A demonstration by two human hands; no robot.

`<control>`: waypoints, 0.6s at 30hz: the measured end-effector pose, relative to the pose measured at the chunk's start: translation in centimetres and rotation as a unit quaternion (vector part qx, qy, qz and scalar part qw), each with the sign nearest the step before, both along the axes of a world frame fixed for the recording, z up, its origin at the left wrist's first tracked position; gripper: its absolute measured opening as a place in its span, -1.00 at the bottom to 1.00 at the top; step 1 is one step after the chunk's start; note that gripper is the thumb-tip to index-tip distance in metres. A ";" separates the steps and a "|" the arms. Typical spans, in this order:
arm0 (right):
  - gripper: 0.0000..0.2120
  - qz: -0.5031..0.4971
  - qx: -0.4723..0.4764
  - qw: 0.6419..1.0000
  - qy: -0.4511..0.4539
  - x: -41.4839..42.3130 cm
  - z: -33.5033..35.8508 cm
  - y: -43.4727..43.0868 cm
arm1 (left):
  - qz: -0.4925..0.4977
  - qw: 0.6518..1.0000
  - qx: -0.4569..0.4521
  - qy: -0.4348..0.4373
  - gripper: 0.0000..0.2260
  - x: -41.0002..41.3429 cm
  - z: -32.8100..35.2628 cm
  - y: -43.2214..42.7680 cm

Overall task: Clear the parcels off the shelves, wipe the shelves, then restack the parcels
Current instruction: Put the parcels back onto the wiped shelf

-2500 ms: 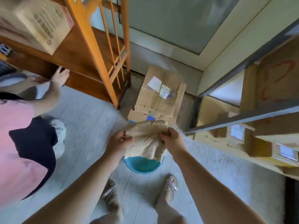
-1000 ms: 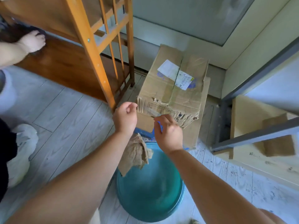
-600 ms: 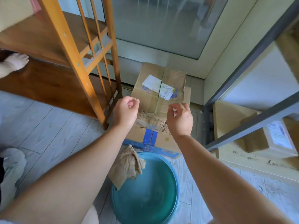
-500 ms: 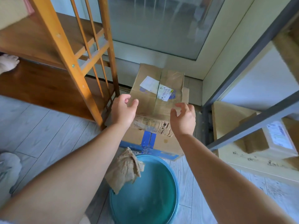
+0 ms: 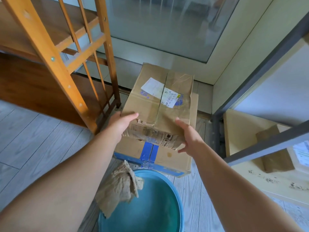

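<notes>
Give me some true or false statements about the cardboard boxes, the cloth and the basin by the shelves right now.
1. Both hands, left hand and right hand, are at the sides of the upper brown cardboard box. True.
2. The beige cloth is in the right hand. False: it hangs over the rim of the round blue basin.
3. The upper box sits on a blue-taped cardboard box. True.
4. The orange wooden shelf rack stands right of the boxes. False: it stands left.

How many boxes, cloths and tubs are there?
Boxes: 4, two stacked (top, bottom) and two on the right shelf ()
Cloths: 1
Tubs: 1
Total: 6
</notes>
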State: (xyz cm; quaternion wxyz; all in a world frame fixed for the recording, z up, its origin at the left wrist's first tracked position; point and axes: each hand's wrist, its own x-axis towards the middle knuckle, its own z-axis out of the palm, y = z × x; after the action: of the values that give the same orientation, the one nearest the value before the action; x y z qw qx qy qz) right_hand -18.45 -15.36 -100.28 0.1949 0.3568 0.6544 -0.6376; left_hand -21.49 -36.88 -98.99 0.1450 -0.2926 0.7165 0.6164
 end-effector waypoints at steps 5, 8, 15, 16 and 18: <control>-0.61 -0.010 -0.024 0.999 0.043 0.5 0.4 0.0 | 0.023 0.999 -0.003 0.043 -0.68 0.8 1.2 0.5; -0.64 -0.022 -0.040 0.998 0.039 1.6 4.2 -0.2 | 0.031 0.998 0.007 0.056 -0.71 1.8 5.3 0.6; -0.63 -0.016 -0.036 0.999 0.019 3.5 17.8 -0.1 | 0.000 1.000 0.020 0.008 -0.66 3.6 18.9 -0.4; -0.64 -0.015 -0.032 0.999 0.016 3.8 20.4 -0.1 | 0.001 1.000 0.028 -0.001 -0.64 3.8 21.4 -0.5; -0.69 -0.011 -0.026 0.999 0.017 4.4 24.4 0.0 | -0.003 0.999 0.038 -0.018 -0.63 4.3 25.4 -0.5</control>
State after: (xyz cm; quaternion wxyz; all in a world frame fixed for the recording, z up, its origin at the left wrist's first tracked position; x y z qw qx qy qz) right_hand -14.06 -15.40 -75.91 0.1856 0.3480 0.6369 -0.6624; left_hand -17.15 -37.38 -73.56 0.1708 -0.2962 0.6906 0.6374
